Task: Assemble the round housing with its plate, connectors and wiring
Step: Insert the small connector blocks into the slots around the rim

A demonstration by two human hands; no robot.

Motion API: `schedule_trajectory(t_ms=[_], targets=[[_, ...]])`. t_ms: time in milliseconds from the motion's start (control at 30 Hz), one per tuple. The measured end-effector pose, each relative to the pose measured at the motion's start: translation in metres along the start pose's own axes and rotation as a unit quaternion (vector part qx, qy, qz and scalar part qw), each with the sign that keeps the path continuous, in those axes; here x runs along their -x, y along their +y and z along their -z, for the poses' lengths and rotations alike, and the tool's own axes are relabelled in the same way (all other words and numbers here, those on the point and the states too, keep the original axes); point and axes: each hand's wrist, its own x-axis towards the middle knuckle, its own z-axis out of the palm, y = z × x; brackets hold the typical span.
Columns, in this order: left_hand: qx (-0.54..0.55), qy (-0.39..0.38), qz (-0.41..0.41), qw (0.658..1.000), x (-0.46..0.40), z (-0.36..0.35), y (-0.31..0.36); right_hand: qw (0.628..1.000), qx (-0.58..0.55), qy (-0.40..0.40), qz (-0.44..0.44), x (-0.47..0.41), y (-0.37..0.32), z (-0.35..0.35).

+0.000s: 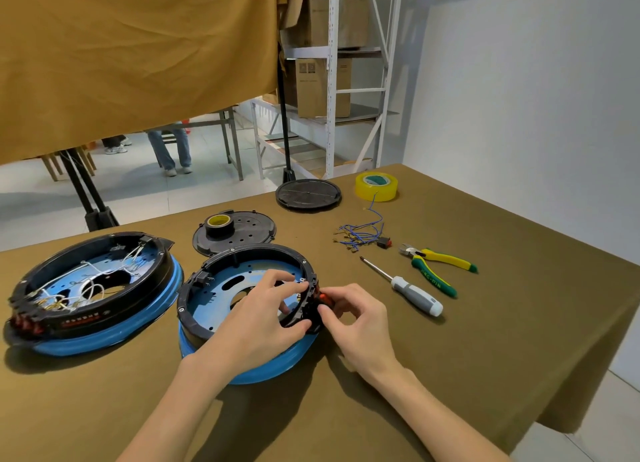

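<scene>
A round black housing [221,264] with a blue base and a blue plate inside sits in front of me. My left hand [263,319] grips its right rim, fingers inside and thumb outside. My right hand [353,323] pinches a small red switch [322,296] against the outside of that rim. A bundle of blue wires [360,233] with terminals and a spare red switch [384,242] lie to the right. A second housing [93,288], with white wires fitted, stands at the left.
Behind the housing lie a black perforated cover [249,233] with a black tape roll [219,224] on it and another black disc [308,193]. Yellow tape [376,186], a screwdriver [405,288] and yellow-green cutters [436,264] lie at the right. The table edge drops off at the right.
</scene>
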Motion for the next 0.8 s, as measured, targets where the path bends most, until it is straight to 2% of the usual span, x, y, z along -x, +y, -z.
schedule_trajectory(t_ms=[133,567,733,800], targets=[[0.014,0.002,-0.008,1.000,-0.0002,-0.0012,0.0006,1.000,0.005,-0.010,0.021,0.0029,-0.0019,-0.0036],[0.016,0.002,-0.011,1.000,-0.0008,0.0000,0.0031,1.000,0.015,-0.020,0.000,0.0032,-0.0044,-0.0054],[0.021,-0.001,-0.011,1.000,-0.0003,0.0000,0.0034,1.000,0.002,0.007,0.005,0.0041,-0.0054,-0.0022],[0.022,-0.002,-0.009,1.000,0.0002,0.0004,0.0029,0.999,-0.017,0.040,-0.009,0.0036,-0.0076,-0.0009]])
